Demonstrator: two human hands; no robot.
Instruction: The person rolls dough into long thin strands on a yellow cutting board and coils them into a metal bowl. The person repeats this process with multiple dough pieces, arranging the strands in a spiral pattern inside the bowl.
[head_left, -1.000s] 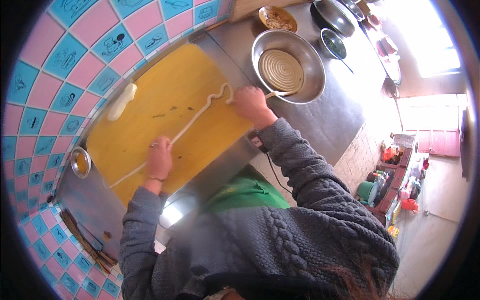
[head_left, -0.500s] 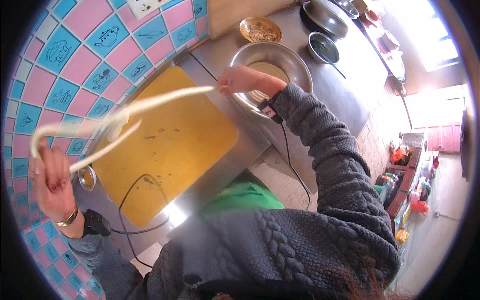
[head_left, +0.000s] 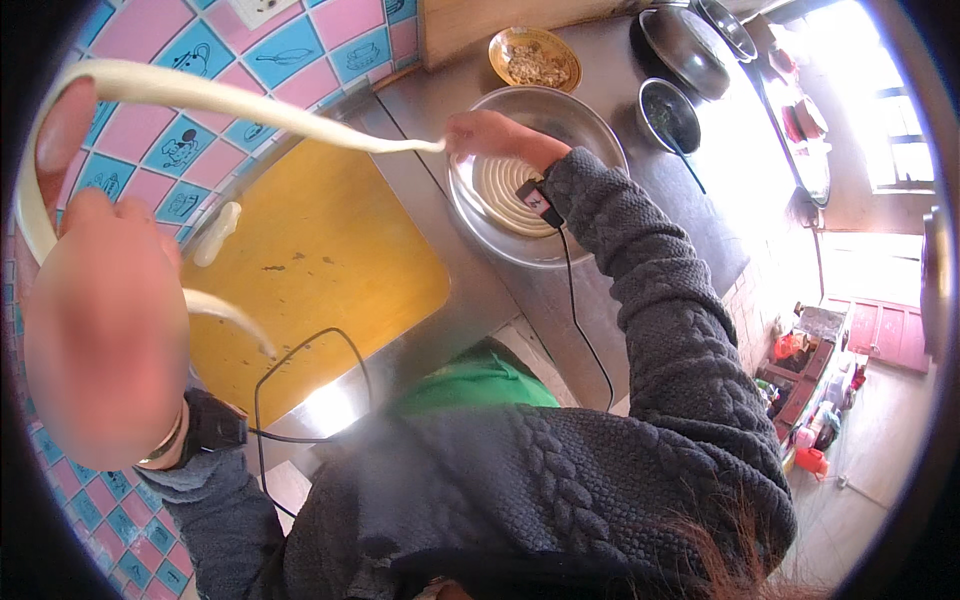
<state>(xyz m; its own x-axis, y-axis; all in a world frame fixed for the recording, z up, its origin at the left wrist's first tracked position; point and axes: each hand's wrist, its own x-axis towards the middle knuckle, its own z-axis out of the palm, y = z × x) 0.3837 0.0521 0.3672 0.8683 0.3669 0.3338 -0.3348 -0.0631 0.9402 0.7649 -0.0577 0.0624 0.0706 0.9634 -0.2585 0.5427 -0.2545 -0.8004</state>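
Observation:
A long pale dough rope (head_left: 230, 100) stretches in the air between both hands. My left hand (head_left: 95, 320) is raised close to the camera, large and blurred, with the rope looped over it and one end hanging down toward the yellow board (head_left: 320, 270). My right hand (head_left: 490, 135) pinches the rope's other end above a steel bowl (head_left: 590, 135) that holds a coil of dough (head_left: 510, 190). A short dough piece (head_left: 215, 232) lies at the board's far left edge.
The steel counter (head_left: 610, 70) also carries a yellow dish of crumbly filling (head_left: 535, 60), a small dark bowl with a spoon (head_left: 670, 115) and a dark pan (head_left: 685, 45). Pink and blue tiles (head_left: 330, 35) cover the wall behind. Thin black wires run from both wrists.
The dough rope lay on the yellow board a second ago; both hands have lifted it. My left hand rose toward the camera and my right hand moved over the steel bowl.

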